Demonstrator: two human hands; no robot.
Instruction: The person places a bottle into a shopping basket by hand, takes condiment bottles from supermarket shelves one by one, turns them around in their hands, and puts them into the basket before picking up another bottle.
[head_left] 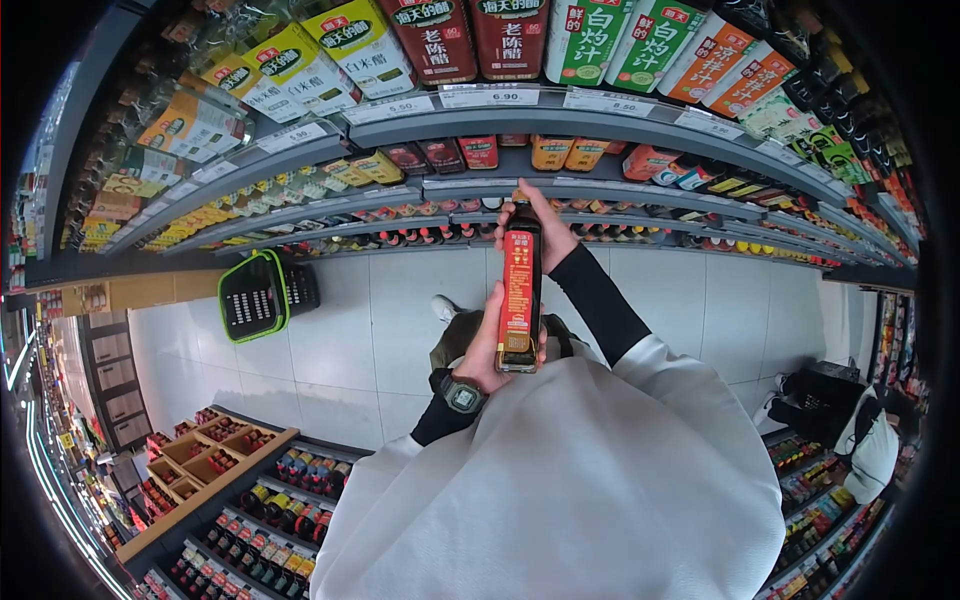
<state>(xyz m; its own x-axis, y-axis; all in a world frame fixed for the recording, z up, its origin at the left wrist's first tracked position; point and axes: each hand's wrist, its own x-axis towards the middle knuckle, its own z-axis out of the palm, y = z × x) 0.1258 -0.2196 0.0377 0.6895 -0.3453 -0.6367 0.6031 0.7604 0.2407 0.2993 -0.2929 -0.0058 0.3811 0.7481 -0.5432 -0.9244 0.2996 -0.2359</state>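
A dark sauce or vinegar bottle [518, 285] with a red label lies in both my hands in front of my body, its neck pointing toward the shelves. My left hand [488, 343], with a digital watch at its wrist, is wrapped around the lower end by the base. Around the neck and shoulder of the bottle closes my right hand [550, 228], its thumb near the cap. Small print covers the label that faces up.
Ahead, a shelf [500, 105] carries rows of bottled vinegar and sauces above price tags. On the tiled floor to the left stands a black basket with a green rim [284, 290]. More stocked racks [250, 520] are behind me; another person [870, 440] is at the right.
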